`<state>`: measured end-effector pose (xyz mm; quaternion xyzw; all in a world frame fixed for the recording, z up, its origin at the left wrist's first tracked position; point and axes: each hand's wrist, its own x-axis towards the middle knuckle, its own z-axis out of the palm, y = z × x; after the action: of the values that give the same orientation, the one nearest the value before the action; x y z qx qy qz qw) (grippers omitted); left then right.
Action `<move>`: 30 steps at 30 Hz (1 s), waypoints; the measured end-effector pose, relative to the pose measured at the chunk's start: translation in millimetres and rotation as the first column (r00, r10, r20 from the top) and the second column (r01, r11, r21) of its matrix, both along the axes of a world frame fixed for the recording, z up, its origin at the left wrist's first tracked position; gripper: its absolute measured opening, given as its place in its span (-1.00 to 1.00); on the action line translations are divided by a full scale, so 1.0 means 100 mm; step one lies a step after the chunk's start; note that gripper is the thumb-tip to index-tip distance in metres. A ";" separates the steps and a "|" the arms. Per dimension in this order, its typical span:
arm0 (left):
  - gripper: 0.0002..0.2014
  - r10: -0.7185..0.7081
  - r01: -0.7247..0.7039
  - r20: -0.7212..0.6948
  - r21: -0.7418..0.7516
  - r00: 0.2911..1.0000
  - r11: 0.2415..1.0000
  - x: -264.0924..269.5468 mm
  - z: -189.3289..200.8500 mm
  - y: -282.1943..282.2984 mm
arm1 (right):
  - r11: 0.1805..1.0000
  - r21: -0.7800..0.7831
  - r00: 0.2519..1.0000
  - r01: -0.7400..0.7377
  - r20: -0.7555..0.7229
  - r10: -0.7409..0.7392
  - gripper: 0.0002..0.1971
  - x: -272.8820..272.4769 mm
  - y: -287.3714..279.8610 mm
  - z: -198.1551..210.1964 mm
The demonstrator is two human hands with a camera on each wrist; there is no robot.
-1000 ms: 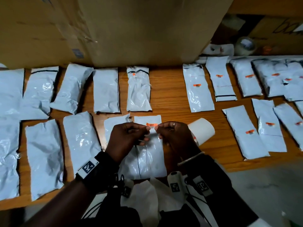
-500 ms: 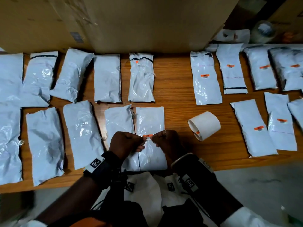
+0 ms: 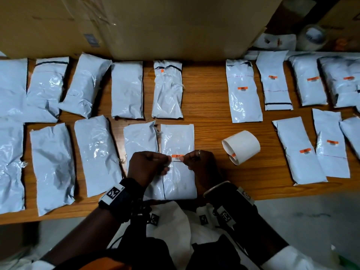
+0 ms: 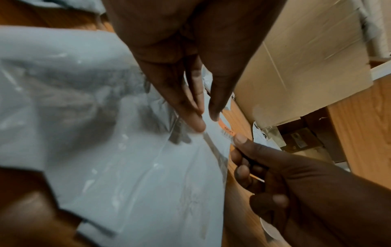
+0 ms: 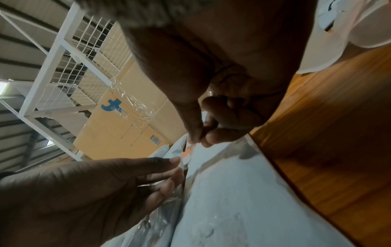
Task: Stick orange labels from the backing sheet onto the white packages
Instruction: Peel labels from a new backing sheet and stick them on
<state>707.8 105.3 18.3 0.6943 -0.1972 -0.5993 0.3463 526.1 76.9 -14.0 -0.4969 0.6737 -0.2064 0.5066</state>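
A small orange label with a barcode is stretched between my two hands over the middle of a white package at the table's front. My left hand pinches its left end and my right hand pinches its right end. The left wrist view has the label between the left hand and the right thumb, close to the package. In the right wrist view the right hand pinches the label edge-on. Whether the label touches the package I cannot tell.
The white label roll lies on the wooden table, right of my hands. Several unlabelled packages fill the left; several labelled packages lie at right. A cardboard box stands behind. A tape roll sits far right.
Both hands brought the label from the package's far end down to its middle, still pinching it at both ends. The roll and the other packages stayed put.
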 end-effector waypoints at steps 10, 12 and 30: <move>-0.97 -0.093 0.094 0.086 -0.002 0.992 0.996 -0.02 -0.12 -0.06 | 0.999 -0.035 0.995 -0.024 -0.100 0.020 -0.81 0.06 0.02 -0.11; -0.95 -0.167 0.173 0.227 -0.004 0.959 0.985 -0.04 -0.17 -0.08 | 0.998 -0.050 0.985 -0.035 -0.173 0.026 -0.81 0.07 0.01 -0.08; -0.81 -0.282 0.276 0.457 0.080 0.844 0.958 -0.03 -0.26 -0.16 | 0.995 -0.087 0.910 -0.056 -0.414 0.015 -0.53 0.05 -0.06 -0.08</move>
<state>705.1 88.9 -8.1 0.7830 -0.3697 -0.4610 0.1944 531.2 70.7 -21.8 -0.5654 0.7455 -0.1200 0.3318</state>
